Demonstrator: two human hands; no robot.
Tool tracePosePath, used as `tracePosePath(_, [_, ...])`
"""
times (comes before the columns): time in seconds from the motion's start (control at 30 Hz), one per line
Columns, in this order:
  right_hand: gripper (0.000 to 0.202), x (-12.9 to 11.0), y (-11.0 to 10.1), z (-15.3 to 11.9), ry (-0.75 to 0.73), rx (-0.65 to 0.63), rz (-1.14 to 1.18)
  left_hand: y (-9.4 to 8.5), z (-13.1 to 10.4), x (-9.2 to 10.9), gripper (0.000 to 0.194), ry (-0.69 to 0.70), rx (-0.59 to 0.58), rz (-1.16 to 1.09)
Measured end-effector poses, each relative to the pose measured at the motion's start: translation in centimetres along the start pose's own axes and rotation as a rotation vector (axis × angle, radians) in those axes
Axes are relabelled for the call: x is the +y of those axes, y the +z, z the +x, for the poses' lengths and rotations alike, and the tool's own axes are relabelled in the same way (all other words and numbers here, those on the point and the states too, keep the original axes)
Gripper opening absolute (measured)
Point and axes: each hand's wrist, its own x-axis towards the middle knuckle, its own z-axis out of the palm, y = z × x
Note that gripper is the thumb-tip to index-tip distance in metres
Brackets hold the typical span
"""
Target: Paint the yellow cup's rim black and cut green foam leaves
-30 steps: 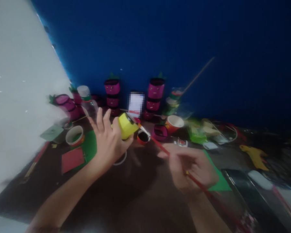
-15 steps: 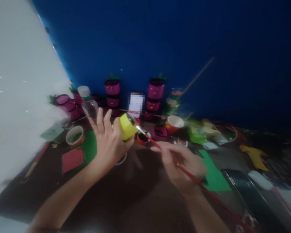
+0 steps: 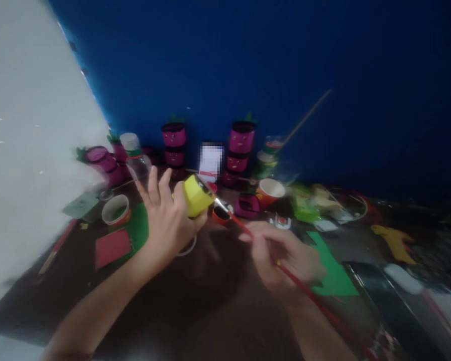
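Note:
A small yellow cup [image 3: 197,196] with a black band near its rim is tilted in my left hand [image 3: 169,215], its thumb below and fingers behind it. My right hand [image 3: 285,255] pinches a long red paintbrush [image 3: 241,225]. The brush's tip touches or nearly touches the cup's black edge; blur hides the exact contact. Just below the tip stands a small orange container [image 3: 221,215] with dark contents. Beside it sits a purple ring-shaped cup [image 3: 247,204].
Purple stacked figures [image 3: 174,143] stand at the back near a propped phone [image 3: 210,160]. Left are a bottle [image 3: 135,158], paper cup [image 3: 116,210] and red pad [image 3: 113,248]. Right are another paper cup [image 3: 270,191], green sheet [image 3: 334,271], yellow glue gun [image 3: 396,243] and dark tablet-like slab [image 3: 394,306].
My right hand and the brush have shifted slightly right and down. My left hand and the yellow cup have barely moved left.

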Motion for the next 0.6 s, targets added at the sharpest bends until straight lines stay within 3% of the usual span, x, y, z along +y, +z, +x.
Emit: tracePosePath(0.6, [0.014, 0.28, -0.31, -0.01, -0.018, -0.033, 0.017, -0.26, 0.18, -0.36, 0.061, -0.012, -0.073, -0.036])
